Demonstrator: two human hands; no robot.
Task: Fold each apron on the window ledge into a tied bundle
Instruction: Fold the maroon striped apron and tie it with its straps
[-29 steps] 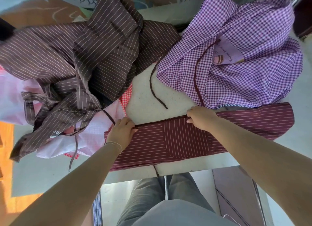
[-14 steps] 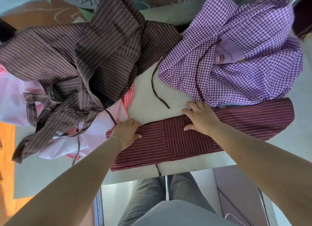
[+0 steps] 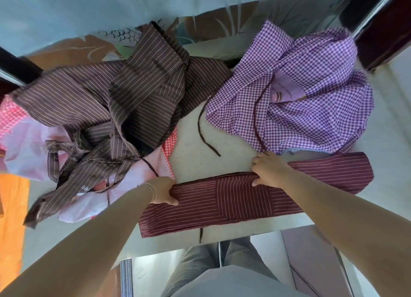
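We hold the maroon striped apron [image 3: 240,199], folded into a long band on the window ledge [image 3: 195,150], with our left hand [image 3: 163,191] gripping its left end and our right hand [image 3: 270,171] curled over its far edge near the middle. Beyond our right hand lies the purple gingham apron [image 3: 307,110] (crumpled, ties loose); beyond our left, the brown striped apron [image 3: 106,105] heaped over pink cloth [image 3: 29,150].

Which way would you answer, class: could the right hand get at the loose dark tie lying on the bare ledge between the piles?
Probably yes. The loose dark tie lies uncovered on the ledge, just beyond the right hand, with nothing between them. But that hand is gripping the maroon striped apron and would have to let go.
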